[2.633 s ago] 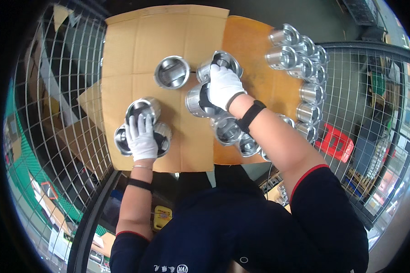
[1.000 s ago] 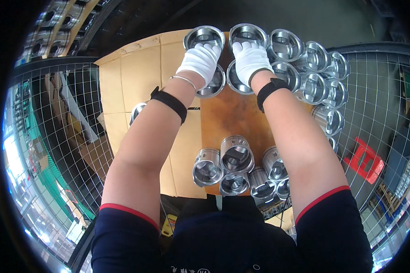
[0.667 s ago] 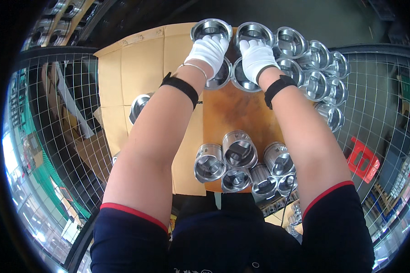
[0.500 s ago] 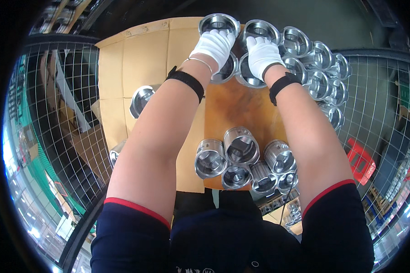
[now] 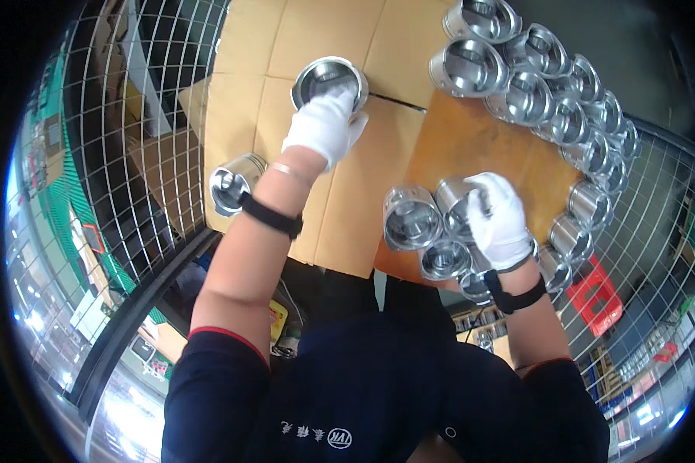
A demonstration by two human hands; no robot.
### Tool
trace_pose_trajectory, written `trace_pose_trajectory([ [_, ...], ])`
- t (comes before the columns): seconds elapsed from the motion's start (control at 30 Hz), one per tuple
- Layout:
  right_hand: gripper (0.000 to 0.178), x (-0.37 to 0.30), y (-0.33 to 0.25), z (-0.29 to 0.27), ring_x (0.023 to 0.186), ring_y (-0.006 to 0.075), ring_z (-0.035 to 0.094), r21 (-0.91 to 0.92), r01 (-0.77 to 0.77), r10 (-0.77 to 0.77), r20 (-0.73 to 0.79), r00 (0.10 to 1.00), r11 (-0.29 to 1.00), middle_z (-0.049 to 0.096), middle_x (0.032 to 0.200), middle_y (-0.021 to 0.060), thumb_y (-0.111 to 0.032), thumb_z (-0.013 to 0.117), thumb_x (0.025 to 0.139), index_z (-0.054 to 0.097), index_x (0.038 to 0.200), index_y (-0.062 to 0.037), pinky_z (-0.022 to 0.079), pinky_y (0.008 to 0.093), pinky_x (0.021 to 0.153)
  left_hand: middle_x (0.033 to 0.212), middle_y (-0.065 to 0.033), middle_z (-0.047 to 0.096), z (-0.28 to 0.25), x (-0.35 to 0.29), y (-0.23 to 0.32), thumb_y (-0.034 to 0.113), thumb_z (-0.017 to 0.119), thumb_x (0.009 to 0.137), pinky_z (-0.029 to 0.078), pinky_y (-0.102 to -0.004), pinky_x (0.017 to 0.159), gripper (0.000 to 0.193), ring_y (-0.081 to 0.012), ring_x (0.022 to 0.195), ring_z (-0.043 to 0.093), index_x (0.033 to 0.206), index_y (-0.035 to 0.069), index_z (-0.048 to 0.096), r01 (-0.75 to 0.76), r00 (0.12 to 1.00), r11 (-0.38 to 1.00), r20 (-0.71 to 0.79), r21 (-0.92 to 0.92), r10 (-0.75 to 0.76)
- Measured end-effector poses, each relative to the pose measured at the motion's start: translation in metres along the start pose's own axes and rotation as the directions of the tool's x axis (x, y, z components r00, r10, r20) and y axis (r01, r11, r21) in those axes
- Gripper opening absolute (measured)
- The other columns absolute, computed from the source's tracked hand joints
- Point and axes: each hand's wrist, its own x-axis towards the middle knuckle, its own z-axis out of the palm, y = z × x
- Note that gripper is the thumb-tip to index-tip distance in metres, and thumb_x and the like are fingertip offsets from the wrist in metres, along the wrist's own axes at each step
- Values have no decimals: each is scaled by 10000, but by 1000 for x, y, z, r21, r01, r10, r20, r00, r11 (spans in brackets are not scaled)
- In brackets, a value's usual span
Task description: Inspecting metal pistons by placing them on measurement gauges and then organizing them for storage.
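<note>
Between mesh walls (image 5: 170, 174), metal cylinders (image 5: 413, 220) crowd right grip (image 5: 500, 222); cannot tell if it or left grip (image 5: 322, 130) clasps any.

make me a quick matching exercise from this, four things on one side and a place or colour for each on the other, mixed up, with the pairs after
1. left hand
2. right hand
3. red plastic item
4. forearm bands

A. black
B. at the cylinder cluster by the near edge of the orange-brown board
C. right of the board, low down
D. at a metal cylinder on the tan cardboard

Pairs: 1-D, 2-B, 3-C, 4-A
</note>
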Motion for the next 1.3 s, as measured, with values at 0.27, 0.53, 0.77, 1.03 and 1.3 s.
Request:
trace_pose_trajectory([
  [0.27,347,-23,-20,24,1008,418,644,-397,-465,609,444,657,791,663,1077,268,-224,619,863,606,1158,-43,520,471,878,849,-172,718,16,-8,-9,309,542,963,564,-443,700,307,-342,784,699,932,51,706,42,999,996,-31,83,-40],
  [0.53,432,-34,10,42,1041,412,638,-457,-449,640,538,549,768,668,1080,268,-229,620,812,594,1188,-17,502,450,919,861,-199,697,59,-110,-41,331,534,967,543,-489,761,303,-379,827,678,1001,53,650,192,978,981,-73,-36,-194],
  [0.77,362,-12,14,34,703,251,707,183,-830,679,498,540,526,668,934,168,-154,609,910,545,1204,47,594,372,588,889,-213,691,83,-147,-68,336,506,988,532,-482,801,344,-391,866,662,972,21,641,228,973,973,-28,-27,-229],
  [1.03,375,52,-19,67,1042,432,616,-237,-236,309,346,886,943,648,1092,277,-308,600,876,628,1071,11,489,475,918,889,-214,707,83,-145,-52,382,496,993,556,-473,746,396,-382,829,693,953,21,653,449,892,884,121,-131,-436],
  [1.3,578,33,-37,84,1059,425,622,-236,-145,227,370,901,961,647,1105,262,-417,703,787,582,1180,-12,504,460,927,1042,-218,690,53,-160,-65,363,639,913,514,-470,878,370,-386,1008,647,1002,4,652,369,852,862,-243,-349,-463],
])
